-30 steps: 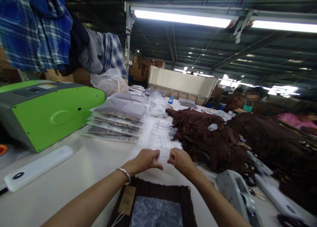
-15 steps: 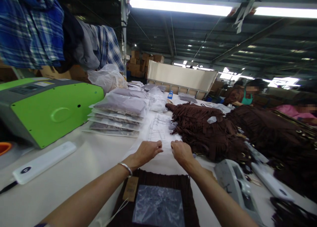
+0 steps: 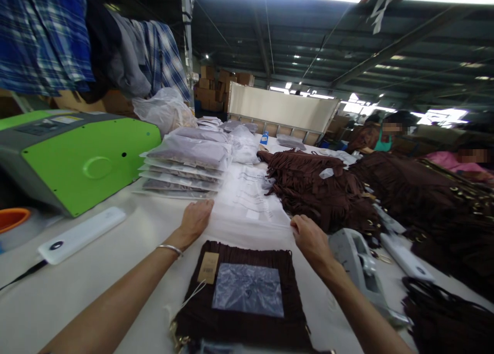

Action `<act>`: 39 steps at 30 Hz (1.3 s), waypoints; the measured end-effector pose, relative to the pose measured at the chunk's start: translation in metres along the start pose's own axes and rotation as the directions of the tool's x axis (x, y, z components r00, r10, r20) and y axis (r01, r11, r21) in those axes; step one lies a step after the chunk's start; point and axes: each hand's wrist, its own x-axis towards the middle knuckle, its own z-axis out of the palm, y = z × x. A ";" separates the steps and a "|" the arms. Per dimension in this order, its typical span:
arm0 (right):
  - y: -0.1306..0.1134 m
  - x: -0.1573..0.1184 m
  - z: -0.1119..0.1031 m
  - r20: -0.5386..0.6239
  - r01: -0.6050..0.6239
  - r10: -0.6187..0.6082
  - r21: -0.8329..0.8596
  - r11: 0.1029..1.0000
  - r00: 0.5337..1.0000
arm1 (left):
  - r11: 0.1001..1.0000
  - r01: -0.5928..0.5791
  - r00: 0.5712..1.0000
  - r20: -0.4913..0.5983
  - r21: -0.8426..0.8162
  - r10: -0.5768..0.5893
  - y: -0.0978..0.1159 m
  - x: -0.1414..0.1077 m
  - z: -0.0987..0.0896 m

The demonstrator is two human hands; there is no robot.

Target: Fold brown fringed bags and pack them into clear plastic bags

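Observation:
My left hand point(image 3: 197, 219) and my right hand point(image 3: 307, 234) are closed on opposite corners of the near edge of a clear plastic bag point(image 3: 252, 202) with printed text. The bag lies on the white table, its edge stretched between them. Just in front of me is a dark brown fringed bag point(image 3: 247, 329), lying flat. On top of it rest a tan tag point(image 3: 209, 267) with a white string and a small clear packet point(image 3: 248, 289). Gold-coloured hardware shows at its lower left corner.
A bright green machine point(image 3: 96, 163) stands at left, beside a stack of bagged goods point(image 3: 189, 158). More brown fringed bags point(image 3: 316, 184) are piled at right. A grey tape dispenser point(image 3: 357, 271) sits close to my right forearm. Two people are farther off at right.
My hands have moved apart, left hand to the left and right hand to the right, spreading the plastic bag's edge. The view has tipped down, showing more of the brown bag.

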 end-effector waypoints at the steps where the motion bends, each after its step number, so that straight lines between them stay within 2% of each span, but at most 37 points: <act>1: 0.004 -0.005 -0.001 -0.028 -0.019 0.019 0.015 1.000 0.999 | 0.996 0.069 0.998 -0.012 -0.050 -0.069 -0.006 -0.001 -0.002; 2: 0.009 -0.009 -0.001 -0.059 -0.054 0.058 0.069 0.996 0.997 | 0.985 0.134 0.991 -0.012 -0.110 -0.136 -0.011 -0.002 -0.003; 4: 0.016 -0.013 0.001 -0.102 -0.159 0.194 0.279 0.947 0.976 | 0.936 0.241 0.970 0.036 -0.258 -0.240 -0.015 -0.002 -0.004; 6: 0.019 -0.011 0.005 -0.085 -0.255 0.348 0.524 0.813 0.934 | 0.849 0.296 0.955 0.114 -0.437 -0.274 -0.012 -0.001 -0.005; 8: 0.019 -0.003 0.006 -0.032 -0.293 0.437 0.697 0.654 0.899 | 0.729 0.295 0.954 0.148 -0.618 -0.260 -0.004 0.002 -0.008; 12: 0.009 0.015 -0.011 0.022 -0.220 0.440 0.889 0.403 0.897 | 0.475 0.139 0.973 0.030 -0.869 -0.229 0.012 0.007 -0.032; 14: 0.004 0.018 -0.026 0.059 -0.141 0.413 0.975 0.170 0.909 | 0.384 0.035 0.973 -0.056 -0.923 -0.223 0.015 0.007 -0.047; 16: 0.000 0.015 -0.034 0.110 -0.074 0.378 0.991 -0.108 0.919 | 0.338 -0.044 0.967 -0.125 -0.940 -0.221 0.013 0.004 -0.054; 17: -0.001 0.012 -0.033 0.132 -0.059 0.358 0.976 -0.207 0.924 | 0.337 -0.067 0.965 -0.147 -0.939 -0.218 0.010 0.002 -0.052; 18: -0.001 0.009 -0.028 0.148 -0.064 0.338 0.967 -0.246 0.929 | 0.350 -0.077 0.965 -0.158 -0.934 -0.209 0.007 -0.001 -0.048; 19: 0.000 0.006 -0.021 0.159 -0.096 0.319 0.974 -0.204 0.934 | 0.377 -0.075 0.968 -0.158 -0.923 -0.194 0.004 -0.003 -0.040; 20: 0.001 0.004 -0.010 0.173 -0.146 0.297 0.983 -0.112 0.939 | 0.418 -0.061 0.974 -0.145 -0.906 -0.173 0.000 -0.006 -0.030; 22: 0.005 0.001 0.014 0.204 -0.243 0.246 0.960 0.139 0.948 | 0.530 -0.021 0.988 -0.097 -0.848 -0.117 -0.006 -0.010 -0.008; 24: 0.011 0.001 0.037 0.219 -0.280 0.200 0.888 0.365 0.955 | 0.652 0.002 0.997 -0.044 -0.758 -0.055 -0.010 -0.015 0.012; 26: 0.017 0.003 0.054 0.218 -0.264 0.148 0.821 0.506 0.965 | 0.753 0.005 1.000 -0.004 -0.658 -0.009 -0.012 -0.020 0.024; 28: 0.021 0.002 0.063 0.233 -0.246 0.103 0.753 0.611 0.967 | 0.825 0.006 0.999 0.038 -0.565 0.019 -0.012 -0.027 0.028; 31: 0.024 -0.003 0.064 0.276 -0.240 0.069 0.656 0.716 0.959 | 0.884 0.012 0.992 0.116 -0.468 0.048 -0.011 -0.039 0.024; 35: 0.014 -0.009 0.045 0.333 -0.292 0.113 0.554 0.779 0.936 | 0.930 0.043 0.975 0.219 -0.365 0.041 -0.008 -0.049 0.012; 37: 0.009 -0.009 0.036 0.362 -0.334 0.151 0.523 0.784 0.920 | 0.909 0.139 0.952 0.305 -0.392 -0.014 -0.006 -0.050 0.007; 39: 0.009 -0.010 0.035 0.395 -0.370 0.162 0.535 0.759 0.904 | 0.817 0.328 0.891 0.443 -0.474 -0.101 -0.006 -0.050 0.004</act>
